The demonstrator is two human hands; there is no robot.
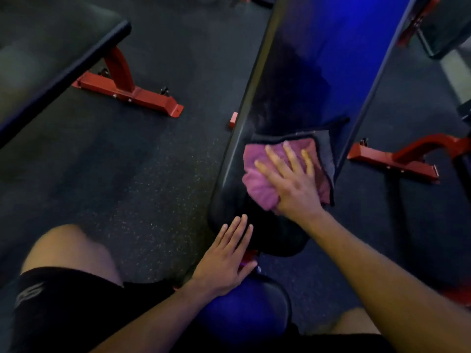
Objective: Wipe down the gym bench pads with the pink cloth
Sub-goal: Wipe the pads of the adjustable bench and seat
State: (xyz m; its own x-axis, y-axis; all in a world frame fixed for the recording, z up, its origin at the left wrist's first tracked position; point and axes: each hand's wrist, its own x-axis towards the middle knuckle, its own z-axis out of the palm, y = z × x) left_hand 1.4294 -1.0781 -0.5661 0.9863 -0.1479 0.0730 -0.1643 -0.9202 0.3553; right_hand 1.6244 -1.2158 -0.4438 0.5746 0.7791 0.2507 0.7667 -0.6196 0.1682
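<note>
A: Where's the pink cloth (pixel 265 184) rn?
B: Centre-right of frame, on the long bench pad (pixel 316 80); right hand (pixel 293 184) flat on it, fingers spread wide, prob to press more cloth onto the vinyl.
A: Left hand (pixel 226 253)?
B: Lower centre, fingers straight, holding nothing; resting by the pad's near end, likely bracing the lean.

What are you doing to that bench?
A person is wiping a gym bench. The right hand presses flat on a pink cloth lying on the long back pad, near its lower end. The left hand rests open at the gap where that pad meets the seat pad. Another bench stands to the left on the floor.
</note>
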